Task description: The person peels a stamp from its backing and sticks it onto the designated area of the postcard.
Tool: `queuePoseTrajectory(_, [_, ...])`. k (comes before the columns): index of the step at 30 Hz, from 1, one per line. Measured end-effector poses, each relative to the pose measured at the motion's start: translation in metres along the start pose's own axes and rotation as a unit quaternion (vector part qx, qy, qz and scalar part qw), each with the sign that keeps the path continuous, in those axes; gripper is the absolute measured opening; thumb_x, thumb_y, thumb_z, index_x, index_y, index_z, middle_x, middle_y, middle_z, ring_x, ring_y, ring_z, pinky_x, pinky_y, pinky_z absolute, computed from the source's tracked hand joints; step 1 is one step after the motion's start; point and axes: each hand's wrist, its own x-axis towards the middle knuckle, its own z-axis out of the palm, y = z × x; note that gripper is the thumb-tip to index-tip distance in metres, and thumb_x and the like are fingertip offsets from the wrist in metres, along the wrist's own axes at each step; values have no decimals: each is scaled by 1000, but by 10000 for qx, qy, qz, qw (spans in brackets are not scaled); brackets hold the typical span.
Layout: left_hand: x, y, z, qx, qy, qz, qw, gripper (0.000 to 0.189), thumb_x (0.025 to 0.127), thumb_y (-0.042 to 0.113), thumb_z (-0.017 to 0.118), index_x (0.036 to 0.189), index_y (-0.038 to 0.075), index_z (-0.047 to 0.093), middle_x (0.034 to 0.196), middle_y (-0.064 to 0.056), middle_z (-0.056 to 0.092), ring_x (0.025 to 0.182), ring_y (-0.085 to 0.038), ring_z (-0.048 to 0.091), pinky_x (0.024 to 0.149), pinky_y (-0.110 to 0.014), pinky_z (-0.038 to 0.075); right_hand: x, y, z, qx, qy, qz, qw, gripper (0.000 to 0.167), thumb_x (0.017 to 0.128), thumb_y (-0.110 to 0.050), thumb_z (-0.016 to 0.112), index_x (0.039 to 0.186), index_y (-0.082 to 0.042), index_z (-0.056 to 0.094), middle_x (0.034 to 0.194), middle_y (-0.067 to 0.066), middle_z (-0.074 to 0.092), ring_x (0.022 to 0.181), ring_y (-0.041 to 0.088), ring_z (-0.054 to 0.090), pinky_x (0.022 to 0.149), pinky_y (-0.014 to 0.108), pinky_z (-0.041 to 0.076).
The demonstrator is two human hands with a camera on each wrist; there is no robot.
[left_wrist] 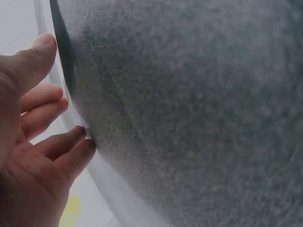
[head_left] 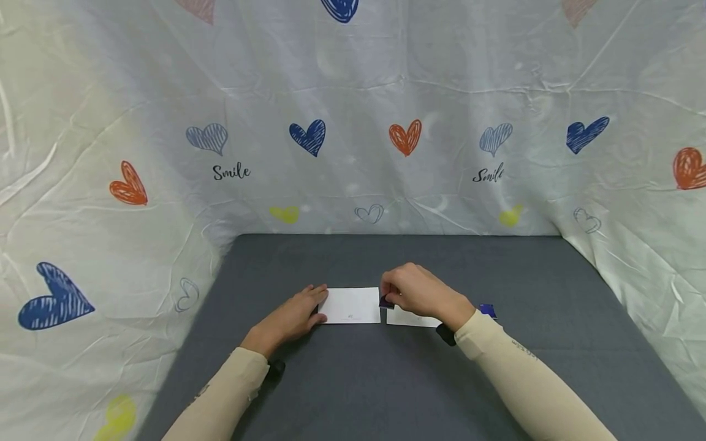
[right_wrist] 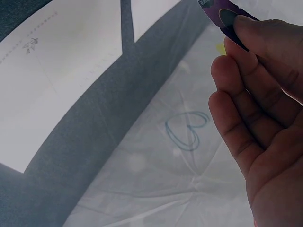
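Two white paper cards lie nearly side by side on the dark table, a narrow gap between them. The fingers of my left hand [head_left: 298,311] rest along the outer edge of the left card [head_left: 350,305], thumb at its near corner. Over the right card [head_left: 408,317], my right hand [head_left: 420,291] pinches a small dark purple stamp-like piece [head_left: 385,302] between thumb and index finger. That piece shows a toothed edge in the right wrist view, where a small plant print marks one card [right_wrist: 61,80]. My right hand and wrist hide part of the right card.
A small blue-purple piece [head_left: 488,310] lies on the table [head_left: 353,380] just beyond my right wrist. Behind the table's far edge hangs a white cloth [head_left: 353,177] printed with hearts, which also drapes down both sides.
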Motion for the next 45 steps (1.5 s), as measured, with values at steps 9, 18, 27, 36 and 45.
queuePoseTrajectory(9, [0, -1, -11, -48, 164, 123, 9998, 60, 109, 22, 70, 157, -7, 52, 167, -26, 49, 157, -51, 42, 125, -64, 38, 1, -1, -2, -118, 52, 25, 9999, 8, 100, -8, 78, 97, -16, 80, 90, -4, 77, 70, 5, 61, 65, 25, 54])
queuePoseTrajectory(18, [5, 4, -21, -104, 332, 218, 9992, 64, 107, 26, 73, 158, -6, 51, 166, -26, 50, 157, -47, 44, 124, -64, 40, 3, -3, -7, -44, 70, 11, 10000, 9, 99, -8, 79, 95, -16, 80, 89, -4, 77, 69, 5, 60, 63, 23, 52])
queuePoseTrajectory(27, [12, 18, -28, -342, 622, 387, 9967, 63, 106, 26, 75, 159, -2, 53, 163, -21, 55, 153, -40, 52, 122, -58, 46, 4, -5, -10, -67, 122, -33, 9999, 8, 100, -9, 79, 96, -16, 80, 90, -4, 78, 67, 3, 59, 63, 22, 52])
queuePoseTrajectory(36, [17, 35, -34, -711, 941, 547, 9915, 58, 104, 26, 78, 153, 0, 61, 153, -19, 65, 141, -36, 66, 115, -54, 54, 6, -7, -11, -68, 151, -10, 9999, 8, 99, -10, 79, 94, -16, 79, 88, -4, 77, 69, 2, 62, 65, 23, 53])
queuePoseTrajectory(45, [21, 48, -35, -692, 1250, 847, 9861, 51, 102, 23, 81, 146, 1, 68, 144, -18, 72, 131, -34, 72, 109, -52, 58, 6, -9, -10, -82, 188, -22, 9998, 6, 99, -11, 81, 95, -15, 79, 88, -4, 77, 70, 3, 63, 66, 23, 54])
